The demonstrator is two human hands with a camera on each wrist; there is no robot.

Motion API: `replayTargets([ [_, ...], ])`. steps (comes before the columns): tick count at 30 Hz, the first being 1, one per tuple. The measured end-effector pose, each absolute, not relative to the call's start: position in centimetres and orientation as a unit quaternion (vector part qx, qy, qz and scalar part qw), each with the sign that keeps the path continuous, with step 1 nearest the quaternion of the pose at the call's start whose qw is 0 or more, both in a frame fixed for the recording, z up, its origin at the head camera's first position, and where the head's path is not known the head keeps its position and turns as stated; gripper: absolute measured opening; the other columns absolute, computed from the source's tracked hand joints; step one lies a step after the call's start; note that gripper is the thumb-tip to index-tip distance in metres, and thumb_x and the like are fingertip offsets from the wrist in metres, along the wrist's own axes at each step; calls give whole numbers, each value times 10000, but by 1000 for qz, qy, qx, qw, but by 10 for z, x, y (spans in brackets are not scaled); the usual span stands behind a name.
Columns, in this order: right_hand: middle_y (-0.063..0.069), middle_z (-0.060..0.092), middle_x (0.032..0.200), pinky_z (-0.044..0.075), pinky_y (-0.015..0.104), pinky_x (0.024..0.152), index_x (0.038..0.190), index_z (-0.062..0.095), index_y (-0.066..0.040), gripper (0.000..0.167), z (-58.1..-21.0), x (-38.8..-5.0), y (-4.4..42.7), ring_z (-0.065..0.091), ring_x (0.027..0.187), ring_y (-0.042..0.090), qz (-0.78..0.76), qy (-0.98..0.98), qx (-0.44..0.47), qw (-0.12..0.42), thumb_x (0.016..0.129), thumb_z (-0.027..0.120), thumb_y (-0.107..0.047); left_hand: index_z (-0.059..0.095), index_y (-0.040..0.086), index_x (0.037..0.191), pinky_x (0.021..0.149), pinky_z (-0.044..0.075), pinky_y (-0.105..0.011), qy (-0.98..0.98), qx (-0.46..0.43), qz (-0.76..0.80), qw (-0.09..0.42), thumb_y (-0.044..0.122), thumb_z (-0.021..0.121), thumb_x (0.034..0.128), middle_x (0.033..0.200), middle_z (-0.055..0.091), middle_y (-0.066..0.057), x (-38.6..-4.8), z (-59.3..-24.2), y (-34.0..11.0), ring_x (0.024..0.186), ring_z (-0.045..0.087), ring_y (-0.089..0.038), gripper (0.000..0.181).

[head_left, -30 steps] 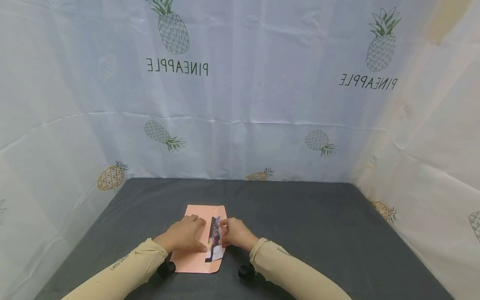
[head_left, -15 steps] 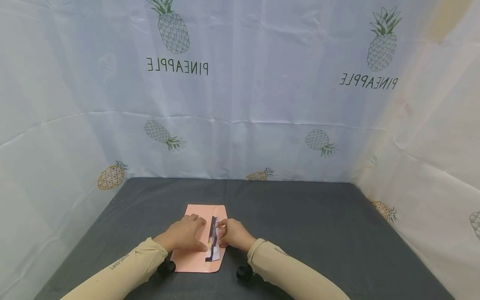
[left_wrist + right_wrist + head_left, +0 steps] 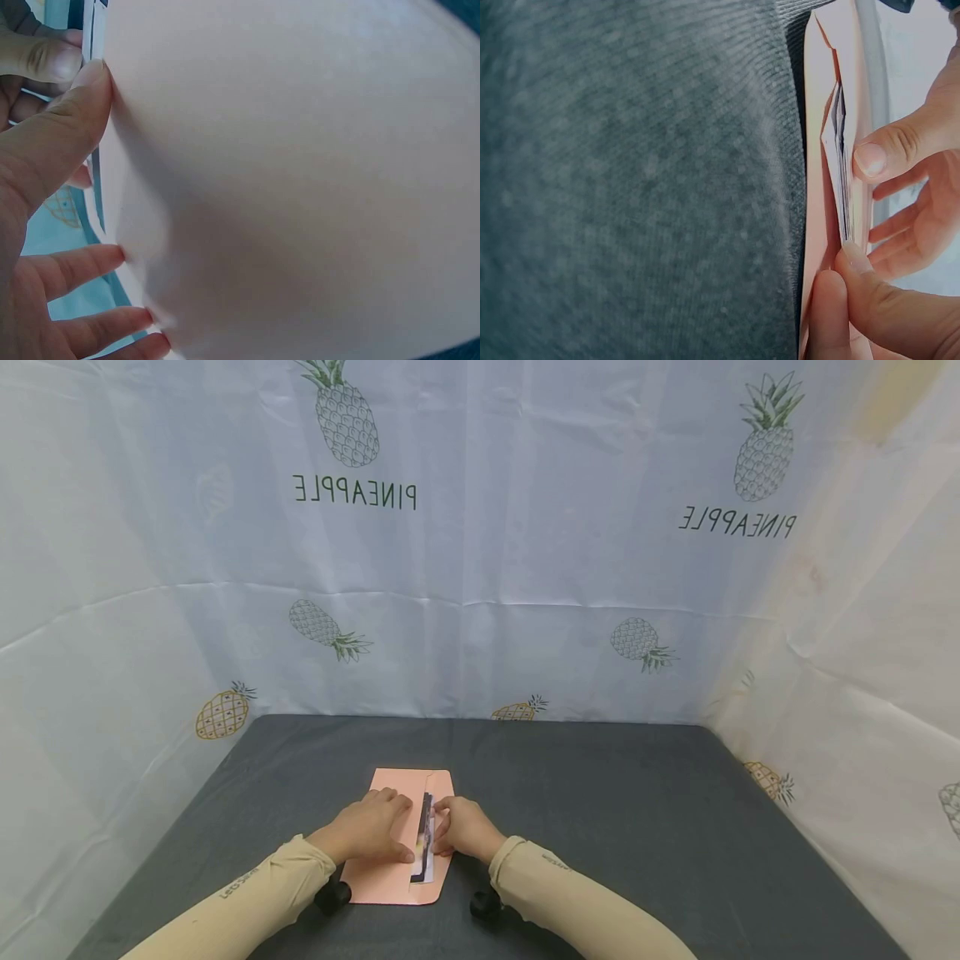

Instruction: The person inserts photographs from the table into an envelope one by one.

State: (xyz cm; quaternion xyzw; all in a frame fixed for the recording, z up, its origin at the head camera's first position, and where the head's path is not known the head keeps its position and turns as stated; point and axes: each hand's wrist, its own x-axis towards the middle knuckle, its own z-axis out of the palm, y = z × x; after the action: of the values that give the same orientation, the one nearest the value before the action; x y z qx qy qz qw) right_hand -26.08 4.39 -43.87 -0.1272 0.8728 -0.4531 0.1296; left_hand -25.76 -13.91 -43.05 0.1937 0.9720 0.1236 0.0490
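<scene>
A pink envelope (image 3: 375,885) lies on the dark tabletop with its opening to the right. A stack of printed photo cards (image 3: 428,867) with a dark edge sits part way inside it. My left hand (image 3: 372,829) rests on the envelope with fingers spread; in the left wrist view, the thumb (image 3: 90,79) touches the opening's edge. My right hand (image 3: 470,828) holds the cards' outer edge. In the right wrist view, its thumb (image 3: 857,259) lies against the stack (image 3: 843,172), beside a finger (image 3: 829,304). The cards' inner part is hidden.
A dark cloth (image 3: 600,810) covers the table. A white curtain (image 3: 480,543) with pineapple prints hangs behind and at both sides. Black round pieces (image 3: 486,906) sit under the wrists.
My right hand has moved slightly left, and the cards have slid further into the envelope, so a narrower strip shows. My left hand and the envelope have stayed put.
</scene>
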Motion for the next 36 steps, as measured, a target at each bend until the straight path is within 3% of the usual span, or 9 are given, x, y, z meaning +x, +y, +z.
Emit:
replayTargets([
  [36,60,661,616,519,254,515,1197,565,52,595,-440,-262,42,605,512,115,-456,872,-118,132,656,796,141,605,68,1224,931,470,-522,971,197,123,48,487,860,636,1280,557,-161,-260,-433,-140,1149,530,-328,765],
])
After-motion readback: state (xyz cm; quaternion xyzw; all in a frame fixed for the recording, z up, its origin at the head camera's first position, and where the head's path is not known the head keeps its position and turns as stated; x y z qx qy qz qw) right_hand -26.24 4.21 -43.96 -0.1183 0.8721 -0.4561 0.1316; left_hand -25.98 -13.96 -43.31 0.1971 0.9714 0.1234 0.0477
